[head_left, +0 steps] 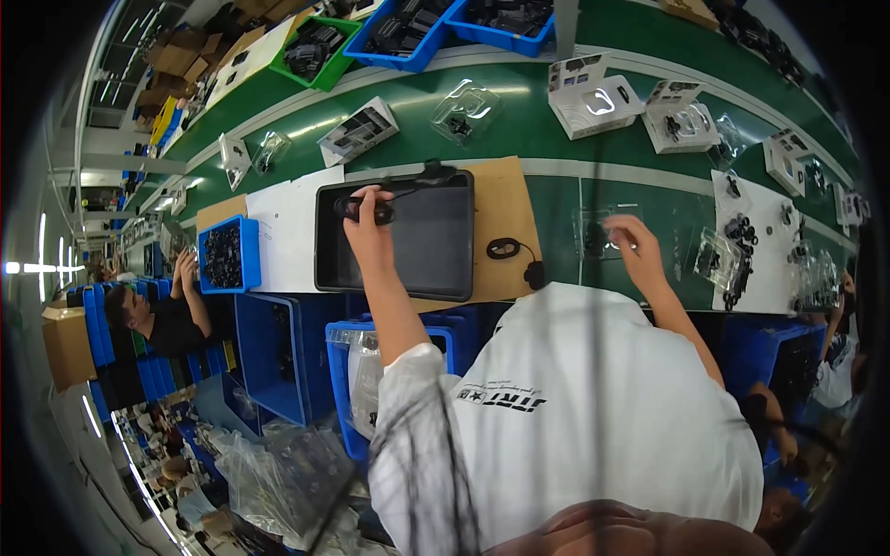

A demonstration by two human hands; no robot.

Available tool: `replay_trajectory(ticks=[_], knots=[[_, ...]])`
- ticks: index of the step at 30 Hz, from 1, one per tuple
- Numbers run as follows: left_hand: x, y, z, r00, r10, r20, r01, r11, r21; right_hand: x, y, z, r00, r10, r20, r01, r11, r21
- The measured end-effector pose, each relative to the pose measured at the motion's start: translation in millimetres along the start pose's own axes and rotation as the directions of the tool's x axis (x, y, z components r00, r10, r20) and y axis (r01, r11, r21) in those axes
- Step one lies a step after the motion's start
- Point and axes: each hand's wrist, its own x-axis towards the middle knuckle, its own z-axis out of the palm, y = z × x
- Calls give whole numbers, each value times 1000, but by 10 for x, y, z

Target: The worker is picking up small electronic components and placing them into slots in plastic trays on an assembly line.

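Over the left part of a black tray (436, 243), my left hand (367, 211) is closed around a coiled black cable (378, 211). A small black piece (436, 172) at the cable's end reaches across the tray's far rim. My right hand (634, 243) is beside a clear plastic blister shell (593, 230) on the green table. Its fingers are bent and apart, slightly blurred, and I see nothing held in them. Dark contents show inside the shell. Between the tray and the shell, another coiled black cable (503, 248) with a black end piece (535, 274) lies by the cardboard edge.
On the belt beyond are opened white boxes (593, 102) and a clear shell (464, 111). Blue bins (399, 42) hold black parts. A blue box (229, 255) stands left, near a co-worker (153, 320). Black rings (739, 236) lie right. Blue crates (283, 357) stand below.
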Motion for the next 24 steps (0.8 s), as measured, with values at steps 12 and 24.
replay_trajectory(ticks=[12, 24], knots=[[-773, -882, 1723, 800, -321, 507, 385, 923, -23, 283, -211, 412, 914, 380, 146, -371, 630, 682], [-969, -1361, 1970, 610, -589, 529, 704, 710, -22, 368, 119, 200, 966, 256, -50, -202, 855, 477]])
